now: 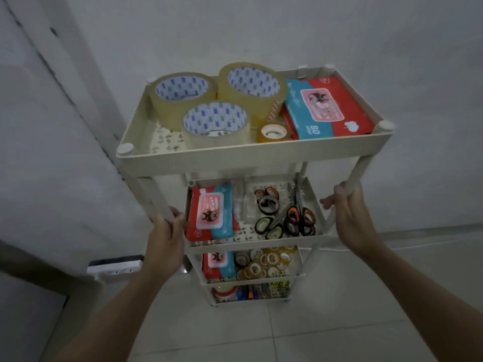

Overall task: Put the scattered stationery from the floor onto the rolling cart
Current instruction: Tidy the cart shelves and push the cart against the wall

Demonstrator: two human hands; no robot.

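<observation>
Bare tiled floor around cart near wall, both hands' fingers tight around its front posts

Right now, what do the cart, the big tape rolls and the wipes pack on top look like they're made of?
The cart looks like molded cream plastic, matte, with perforated trays. The big tape rolls seem to be glossy clear film, yellowish where wound thick, on printed cores, probably cardboard. The wipes pack looks like soft printed plastic film with a slight sheen. Both hands, left and right, grip the cart's posts.
</observation>
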